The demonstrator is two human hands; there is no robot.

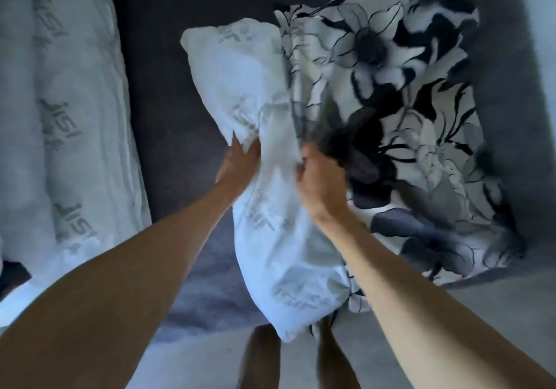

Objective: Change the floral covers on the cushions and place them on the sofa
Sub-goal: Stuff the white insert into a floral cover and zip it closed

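Both hands' fingers [240,151] pinch white cushion [237,87].

The white cushion [240,87] is hiding the left edge of the floral cover [406,123] and the fingertips of the left hand [237,163], while the right hand [319,178] is burying its fingers in blurred dark cloth. The frame's left edge is cutting off a second bare cushion [60,117], its print smearing. The bottom edge is cropping both forearms and the legs [261,358].

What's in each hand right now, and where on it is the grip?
Left hand grips the white printed cushion insert at its bunched middle. Right hand pinches the black-and-white floral cover at its edge beside the insert.
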